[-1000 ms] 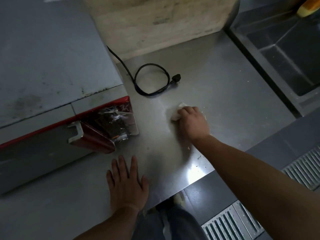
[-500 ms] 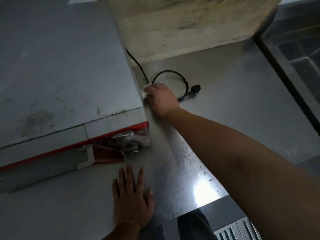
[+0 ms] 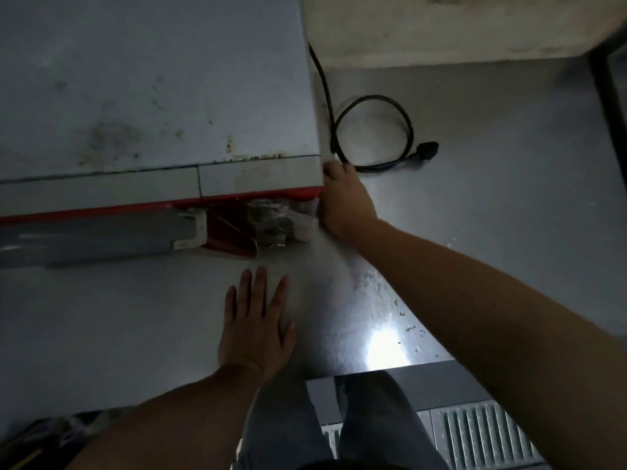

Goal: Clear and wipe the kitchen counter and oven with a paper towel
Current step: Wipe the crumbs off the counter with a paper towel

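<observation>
The grey oven point(image 3: 152, 96) with a red front trim stands on the steel counter point(image 3: 475, 215) at the left. My right hand point(image 3: 344, 201) is pressed against the oven's right side near its front corner. It grips a white paper towel point(image 3: 332, 157), of which only a small bit shows above the fingers. My left hand point(image 3: 256, 323) lies flat, fingers spread, on the counter in front of the oven.
A black power cord point(image 3: 376, 130) loops on the counter just behind my right hand, its plug point(image 3: 428, 150) to the right. Crumpled plastic wrap point(image 3: 278, 220) clings to the oven's front corner. A stone block point(image 3: 458, 25) stands behind. Crumbs lie near the counter's front edge.
My right hand carried the towel from the open counter left to the oven's side, then slid it forward along that side toward the front corner. My left hand stayed flat.
</observation>
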`<state>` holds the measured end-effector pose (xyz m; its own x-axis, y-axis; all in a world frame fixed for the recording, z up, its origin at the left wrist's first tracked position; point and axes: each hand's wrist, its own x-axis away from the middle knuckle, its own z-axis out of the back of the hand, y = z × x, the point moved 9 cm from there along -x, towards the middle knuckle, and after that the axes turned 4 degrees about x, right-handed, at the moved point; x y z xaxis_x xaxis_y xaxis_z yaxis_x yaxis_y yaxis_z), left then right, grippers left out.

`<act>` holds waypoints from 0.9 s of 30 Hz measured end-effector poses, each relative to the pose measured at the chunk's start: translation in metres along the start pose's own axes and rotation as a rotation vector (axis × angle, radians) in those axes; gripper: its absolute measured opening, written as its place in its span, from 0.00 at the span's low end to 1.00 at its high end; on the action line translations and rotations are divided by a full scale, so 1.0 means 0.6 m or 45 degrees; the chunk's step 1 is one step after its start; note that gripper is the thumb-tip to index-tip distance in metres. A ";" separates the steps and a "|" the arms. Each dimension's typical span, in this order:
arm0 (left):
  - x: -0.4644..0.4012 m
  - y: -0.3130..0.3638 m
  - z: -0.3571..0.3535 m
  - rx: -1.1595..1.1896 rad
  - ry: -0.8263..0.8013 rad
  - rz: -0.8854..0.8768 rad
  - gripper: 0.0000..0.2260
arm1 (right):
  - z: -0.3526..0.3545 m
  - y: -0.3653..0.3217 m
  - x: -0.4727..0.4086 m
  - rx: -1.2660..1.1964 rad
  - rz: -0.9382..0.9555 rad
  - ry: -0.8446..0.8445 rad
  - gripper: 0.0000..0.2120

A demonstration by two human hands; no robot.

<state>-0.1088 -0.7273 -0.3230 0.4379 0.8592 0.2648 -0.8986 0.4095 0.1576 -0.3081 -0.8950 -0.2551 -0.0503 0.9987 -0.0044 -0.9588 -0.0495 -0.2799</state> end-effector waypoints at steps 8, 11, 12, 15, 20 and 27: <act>-0.002 -0.001 -0.003 0.024 -0.030 0.015 0.37 | 0.004 0.030 0.207 -0.078 -0.072 0.061 0.14; -0.001 0.001 -0.004 0.022 -0.037 0.019 0.37 | 0.033 0.025 0.205 -0.094 -0.038 0.214 0.13; 0.000 0.001 -0.005 0.022 -0.032 0.021 0.37 | 0.039 0.018 0.194 -0.108 -0.013 0.259 0.14; -0.001 -0.002 -0.004 0.001 -0.019 0.033 0.37 | 0.033 0.010 0.147 -0.145 -0.044 0.238 0.15; 0.002 -0.005 -0.002 -0.024 -0.012 0.046 0.36 | -0.005 0.004 0.132 -0.076 -0.090 -0.039 0.16; 0.004 0.002 0.013 -0.002 -0.030 0.096 0.35 | 0.015 0.059 0.290 0.014 0.008 -0.155 0.16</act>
<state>-0.1086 -0.7274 -0.3151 0.3693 0.8800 0.2985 -0.9292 0.3442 0.1350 -0.3532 -0.7231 -0.2571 -0.0893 0.9899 0.1103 -0.9613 -0.0567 -0.2696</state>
